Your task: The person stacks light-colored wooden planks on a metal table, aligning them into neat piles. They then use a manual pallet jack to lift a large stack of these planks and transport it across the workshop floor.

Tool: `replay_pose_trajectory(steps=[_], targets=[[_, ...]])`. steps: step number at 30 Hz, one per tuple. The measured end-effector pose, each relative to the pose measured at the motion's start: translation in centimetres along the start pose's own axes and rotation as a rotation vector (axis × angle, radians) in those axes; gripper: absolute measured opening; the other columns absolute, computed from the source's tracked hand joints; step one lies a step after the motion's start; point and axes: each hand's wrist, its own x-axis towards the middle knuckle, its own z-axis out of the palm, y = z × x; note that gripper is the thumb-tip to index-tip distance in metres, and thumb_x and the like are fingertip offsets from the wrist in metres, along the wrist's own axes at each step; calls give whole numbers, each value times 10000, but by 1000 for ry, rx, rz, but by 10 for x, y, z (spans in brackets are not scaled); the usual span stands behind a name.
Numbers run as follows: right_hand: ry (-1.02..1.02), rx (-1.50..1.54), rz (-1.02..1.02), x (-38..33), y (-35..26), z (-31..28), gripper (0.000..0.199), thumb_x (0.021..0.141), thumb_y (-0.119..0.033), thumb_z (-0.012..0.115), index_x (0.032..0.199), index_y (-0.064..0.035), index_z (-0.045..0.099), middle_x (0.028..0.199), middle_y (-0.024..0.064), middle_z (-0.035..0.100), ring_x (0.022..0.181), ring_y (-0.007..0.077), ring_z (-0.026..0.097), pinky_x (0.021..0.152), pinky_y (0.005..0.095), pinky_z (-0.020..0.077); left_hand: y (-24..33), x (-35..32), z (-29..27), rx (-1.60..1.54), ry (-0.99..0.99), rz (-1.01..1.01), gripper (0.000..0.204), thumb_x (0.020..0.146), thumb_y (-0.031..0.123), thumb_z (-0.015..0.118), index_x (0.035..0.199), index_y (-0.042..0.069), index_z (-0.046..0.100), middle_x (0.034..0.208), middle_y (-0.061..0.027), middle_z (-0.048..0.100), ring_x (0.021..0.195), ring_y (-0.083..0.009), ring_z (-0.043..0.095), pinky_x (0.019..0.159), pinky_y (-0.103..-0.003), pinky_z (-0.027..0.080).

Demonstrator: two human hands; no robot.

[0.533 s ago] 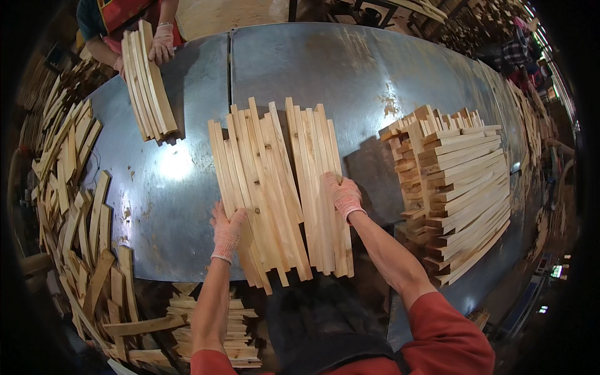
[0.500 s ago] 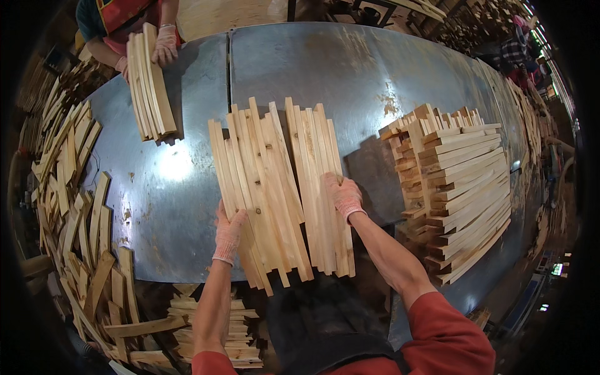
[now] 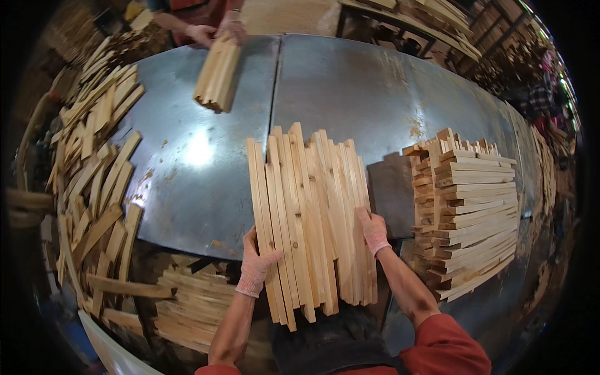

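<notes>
1. Slats [image 3: 312,219] lie flat in one packed row on the metal table [image 3: 350,87], pressed between both hands, their near ends overhanging the table edge.
2. Left hand [image 3: 256,265], gloved, has its fingers spread flat against the row's left edge, the thumb lying on top of the slats.
3. Right hand [image 3: 373,230], gloved, lies with its fingers extended on the row's right side; its palm side is hidden.
4. Below the left fingers, a lower pile [image 3: 187,306] of slats sits under the table edge, partly in shadow.
5. Right of the right fingers stands a crosswise stack [image 3: 469,212], its far side cut off by the dark rim.
6. Left of the left fingers, loose slats [image 3: 94,162] lie scattered.
7. Beyond the fingertips, another person's hands [image 3: 215,31] grip a bundle [image 3: 217,75].
</notes>
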Motion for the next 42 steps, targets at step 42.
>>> replay_pose_trajectory(steps=[42], targets=[[-1127, -1049, -1097, -991, -35, 186, 643, 823, -526, 809, 1080, 62, 772, 975, 223, 793, 948, 325, 775, 874, 413, 582, -50, -1061, -311, -694, 1233, 156, 824, 848, 252, 867, 1477, -74, 446, 1354, -160, 634, 1206, -228, 646, 1062, -358, 522]])
